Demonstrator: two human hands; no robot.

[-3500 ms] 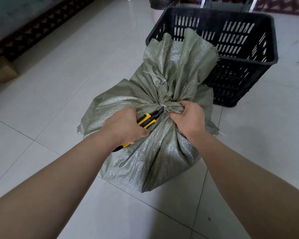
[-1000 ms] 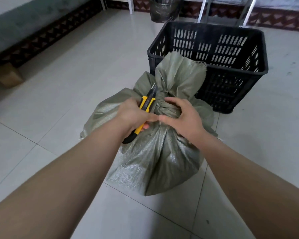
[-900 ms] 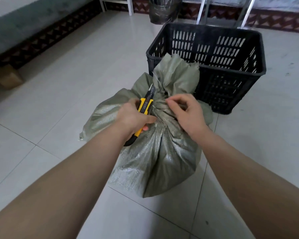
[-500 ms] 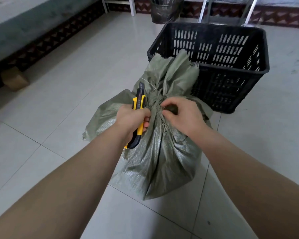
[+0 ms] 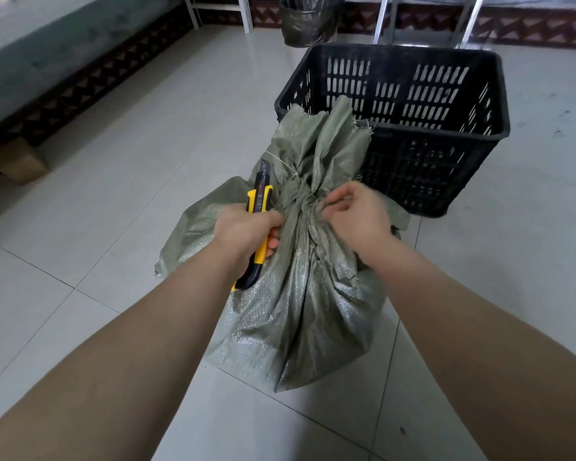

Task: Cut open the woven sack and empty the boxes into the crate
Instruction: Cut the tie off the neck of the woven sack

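left hand fisted round yellow utility knife, tip at 12 o'clock, clear of the cloth | right hand pinching the tie at the sack neck — likely to loosen it | crate at 1 o'clock, touching the sack's flared top | open tile from 9 to 11 — swing room

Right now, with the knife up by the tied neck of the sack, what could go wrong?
1. The yellow and black utility knife in the left hand points up beside the tied neck, close to the right hand pinching there; a slip could probably nick a finger.
2. The grey-green woven sack stands loose on the smooth tiled floor; tugging may tip it before it reaches the black slotted plastic crate.
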